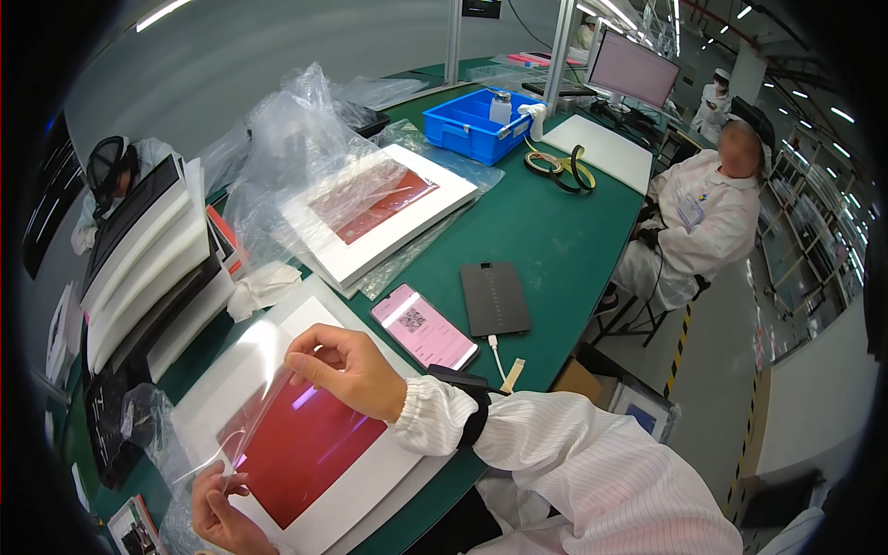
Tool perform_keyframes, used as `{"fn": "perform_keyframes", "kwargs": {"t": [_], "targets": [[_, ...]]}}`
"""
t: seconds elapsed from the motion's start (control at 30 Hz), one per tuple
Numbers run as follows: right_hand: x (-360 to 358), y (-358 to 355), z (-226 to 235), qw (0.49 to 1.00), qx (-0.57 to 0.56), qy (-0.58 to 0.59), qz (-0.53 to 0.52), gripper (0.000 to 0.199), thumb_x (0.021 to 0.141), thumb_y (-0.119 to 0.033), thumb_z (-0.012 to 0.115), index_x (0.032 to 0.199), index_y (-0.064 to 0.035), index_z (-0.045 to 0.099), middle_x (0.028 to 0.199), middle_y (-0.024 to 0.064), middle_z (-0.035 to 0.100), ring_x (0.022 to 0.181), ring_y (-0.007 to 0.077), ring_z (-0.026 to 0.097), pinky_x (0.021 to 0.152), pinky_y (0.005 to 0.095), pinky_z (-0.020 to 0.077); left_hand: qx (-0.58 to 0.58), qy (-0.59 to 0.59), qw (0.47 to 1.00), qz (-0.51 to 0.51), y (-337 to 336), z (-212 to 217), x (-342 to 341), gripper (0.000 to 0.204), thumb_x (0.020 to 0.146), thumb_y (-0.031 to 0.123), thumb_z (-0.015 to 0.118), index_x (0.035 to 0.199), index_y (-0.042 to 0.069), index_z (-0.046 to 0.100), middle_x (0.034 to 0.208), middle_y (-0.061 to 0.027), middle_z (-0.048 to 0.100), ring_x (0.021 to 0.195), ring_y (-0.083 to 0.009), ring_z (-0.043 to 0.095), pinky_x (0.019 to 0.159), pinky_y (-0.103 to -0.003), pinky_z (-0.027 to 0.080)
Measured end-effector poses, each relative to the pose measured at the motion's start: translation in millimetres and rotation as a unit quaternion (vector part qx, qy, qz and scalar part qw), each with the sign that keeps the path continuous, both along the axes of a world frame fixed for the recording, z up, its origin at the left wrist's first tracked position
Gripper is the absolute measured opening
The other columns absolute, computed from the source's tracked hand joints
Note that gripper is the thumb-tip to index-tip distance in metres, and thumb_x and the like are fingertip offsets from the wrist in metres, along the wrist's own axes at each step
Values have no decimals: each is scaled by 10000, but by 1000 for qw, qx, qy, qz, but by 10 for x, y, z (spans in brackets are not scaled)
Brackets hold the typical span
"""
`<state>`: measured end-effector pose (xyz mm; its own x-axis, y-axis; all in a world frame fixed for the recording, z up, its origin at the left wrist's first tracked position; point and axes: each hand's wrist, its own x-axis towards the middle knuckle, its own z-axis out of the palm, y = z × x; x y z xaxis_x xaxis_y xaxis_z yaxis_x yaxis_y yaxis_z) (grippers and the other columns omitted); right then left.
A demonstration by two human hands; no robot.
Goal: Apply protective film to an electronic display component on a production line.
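Observation:
My right hand [353,372] pinches one corner of a clear plastic film [252,407] between thumb and fingers. At the lower left, my left hand [222,516] has its fingers closed on the film's near edge. The film is partly raised and bends between the hands, with glare across it. Beneath it lies a glossy red rectangular panel [319,453] on a white foam sheet [384,470]. Just beyond my right hand, a phone [424,326] with a lit pink screen lies face up.
A dark grey flat box [496,298] has a white cable plugged in. Behind are a second red panel [388,205] under crumpled plastic, a blue bin [476,139] with a bottle, and tape rolls [560,169]. Stacked foam sheets [153,250] stand left. A seated person [703,217] is at right.

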<state>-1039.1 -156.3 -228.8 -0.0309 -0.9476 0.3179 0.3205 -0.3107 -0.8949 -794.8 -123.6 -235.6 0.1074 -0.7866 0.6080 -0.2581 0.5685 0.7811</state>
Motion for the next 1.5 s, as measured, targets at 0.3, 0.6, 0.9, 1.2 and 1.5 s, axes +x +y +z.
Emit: {"fn": "perform_keyframes", "kwargs": {"t": [0.3, 0.6, 0.9, 1.2, 1.5], "targets": [[-34, 19, 28, 999, 21, 23, 14, 193, 881, -187, 575, 927, -1, 560, 818, 53, 623, 763, 109, 611, 727, 230, 477, 12, 9, 1000, -4, 3, -27, 40, 310, 938, 278, 470, 851, 15, 610, 927, -130, 634, 614, -145, 617, 521, -230, 431], [-26, 9, 11, 999, 20, 32, 1, 177, 880, -169, 572, 902, 6, 571, 784, 51, 627, 735, 92, 596, 709, 221, 470, 32, 5, 999, -7, 10, -19, 53, 335, 939, 285, 468, 834, -4, 601, 865, -113, 626, 596, -125, 593, 523, -223, 403], [-29, 15, 26, 999, 22, 39, 0, 177, 884, -169, 567, 900, 7, 570, 783, 52, 627, 735, 95, 600, 704, 222, 473, 22, 5, 1000, -3, 12, -11, 34, 320, 941, 269, 465, 832, 1, 602, 848, -115, 624, 586, -116, 579, 519, -227, 410], [-26, 13, 22, 999, 18, 30, 4, 186, 886, -181, 564, 895, 5, 570, 780, 64, 634, 735, 108, 611, 712, 231, 481, 19, 13, 1000, -8, 7, -31, 53, 305, 939, 254, 471, 822, 2, 596, 870, -126, 622, 581, -116, 572, 519, -227, 418], [-26, 12, 19, 999, 19, 33, 0, 180, 886, -173, 564, 889, 7, 566, 777, 63, 635, 736, 106, 608, 704, 236, 480, 17, 13, 1000, -6, -7, -54, 73, 304, 936, 257, 479, 821, 0, 593, 885, -129, 619, 555, -114, 546, 523, -227, 422]]}}
